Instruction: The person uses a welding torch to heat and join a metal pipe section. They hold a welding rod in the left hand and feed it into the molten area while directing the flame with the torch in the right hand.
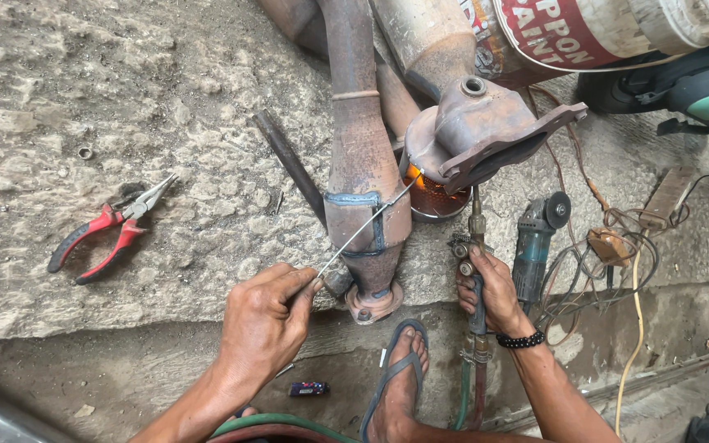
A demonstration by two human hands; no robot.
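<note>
Both hands work over rusty exhaust pipe [363, 164] on stone slab [125, 107].

Heavy, stiff and likely hot, that pipe lies just beyond the fingertips. Right hand [498, 287] wraps its fingers around the gas torch [476, 262], best held low on its handle; left hand [268, 324] pinches the thin, springy filler rod [363, 228] at its near end.

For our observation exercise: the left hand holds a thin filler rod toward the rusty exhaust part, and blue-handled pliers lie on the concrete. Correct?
Not quite. The head view shows the pliers have red handles, not blue. The left hand does hold the filler rod toward the rusty exhaust part.
</note>
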